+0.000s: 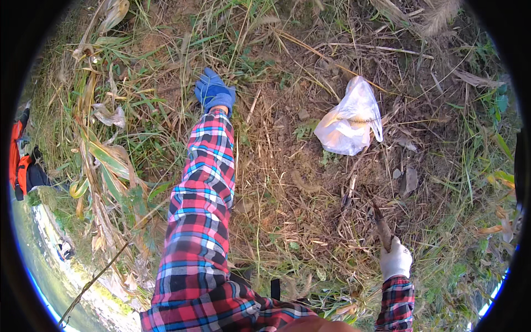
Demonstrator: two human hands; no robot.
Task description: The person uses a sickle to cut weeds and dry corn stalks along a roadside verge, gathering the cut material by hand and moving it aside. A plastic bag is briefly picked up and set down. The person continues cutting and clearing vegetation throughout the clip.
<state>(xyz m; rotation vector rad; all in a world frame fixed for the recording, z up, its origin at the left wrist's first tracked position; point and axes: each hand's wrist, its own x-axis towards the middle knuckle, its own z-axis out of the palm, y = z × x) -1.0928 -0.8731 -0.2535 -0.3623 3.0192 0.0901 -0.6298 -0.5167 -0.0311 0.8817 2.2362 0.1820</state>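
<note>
My left hand, in a blue knit glove, reaches forward into the grass. Its fingers are partly hidden there, so I cannot tell whether they grip any stems. Low on the right, my right hand wears a white glove and is closed around a brown wooden handle. The handle points away from me towards dry litter, and what its far end carries is unclear. Between and beyond my hands, a translucent plastic bag rests on the soil with something pale orange or yellowish inside.
Dry maize stalks and leaves lie along the left. A flat grey stone sits right of centre. A thin stem crosses the lower left. Orange-and-black gear or clothing shows at the left rim, above a bright slope.
</note>
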